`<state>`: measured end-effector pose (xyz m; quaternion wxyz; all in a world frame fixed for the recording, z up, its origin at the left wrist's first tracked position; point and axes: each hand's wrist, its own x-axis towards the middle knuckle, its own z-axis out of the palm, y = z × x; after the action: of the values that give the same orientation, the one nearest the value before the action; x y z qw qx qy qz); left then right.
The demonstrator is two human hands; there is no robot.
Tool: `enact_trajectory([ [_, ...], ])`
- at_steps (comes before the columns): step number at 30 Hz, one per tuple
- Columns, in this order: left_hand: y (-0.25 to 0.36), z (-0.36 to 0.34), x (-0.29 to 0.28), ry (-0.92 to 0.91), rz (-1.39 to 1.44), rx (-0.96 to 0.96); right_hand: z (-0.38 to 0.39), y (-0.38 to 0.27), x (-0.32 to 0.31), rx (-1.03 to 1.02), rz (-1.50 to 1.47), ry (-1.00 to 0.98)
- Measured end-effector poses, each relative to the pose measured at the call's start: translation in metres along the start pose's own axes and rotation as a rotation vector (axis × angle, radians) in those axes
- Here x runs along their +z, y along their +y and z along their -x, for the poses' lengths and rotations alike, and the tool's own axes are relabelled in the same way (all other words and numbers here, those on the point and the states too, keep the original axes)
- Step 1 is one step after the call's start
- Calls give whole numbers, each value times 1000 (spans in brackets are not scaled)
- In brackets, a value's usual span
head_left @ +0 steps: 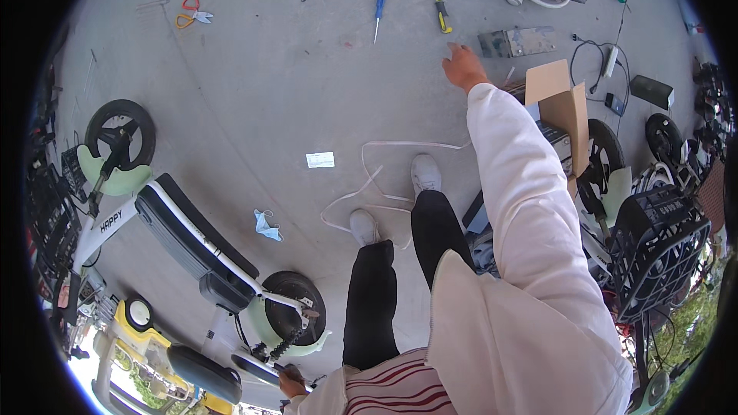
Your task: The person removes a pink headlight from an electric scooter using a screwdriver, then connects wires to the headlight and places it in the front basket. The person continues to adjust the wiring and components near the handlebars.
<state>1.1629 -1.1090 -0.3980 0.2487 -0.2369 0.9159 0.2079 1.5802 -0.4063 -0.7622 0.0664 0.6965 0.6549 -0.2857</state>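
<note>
My right hand [464, 69] reaches forward over the floor, fingers stretched out and nothing in them. Just beyond its fingertips lies a yellow-and-black screwdriver [440, 14] with a long thin shaft. To the left of that is a blue-handled screwdriver [380, 6]. Farther left rest cutting pliers [194, 13] with red and orange handles. My left hand [292, 381] is low in the picture, against the rear end of a white electric bike [192, 234] with a long black seat. Its fingers are mostly hidden, so its grip is unclear.
An open cardboard box [578, 119] stands beside my right arm, near a scuffed metal case [517, 41]. A pale strap [415, 144] loops around my shoes. A blue mask [267, 225] and a white label [320, 160] lie on the floor. A black basket [659, 250] is at right.
</note>
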Motion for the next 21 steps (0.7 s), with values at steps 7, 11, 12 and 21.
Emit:
enact_trajectory([
  [7,-18,-28,60,36,-120,-39,-130,42,75,-180,346,112],
  [11,-7,-33,88,-65,-61,-53,-156,45,77,-98,242,-3],
  [12,-4,-23,87,-42,-42,-53,-140,33,82,-114,208,-31],
  [21,111,23,37,-181,350,-48,245,-89,52,602,-1625,-128],
])
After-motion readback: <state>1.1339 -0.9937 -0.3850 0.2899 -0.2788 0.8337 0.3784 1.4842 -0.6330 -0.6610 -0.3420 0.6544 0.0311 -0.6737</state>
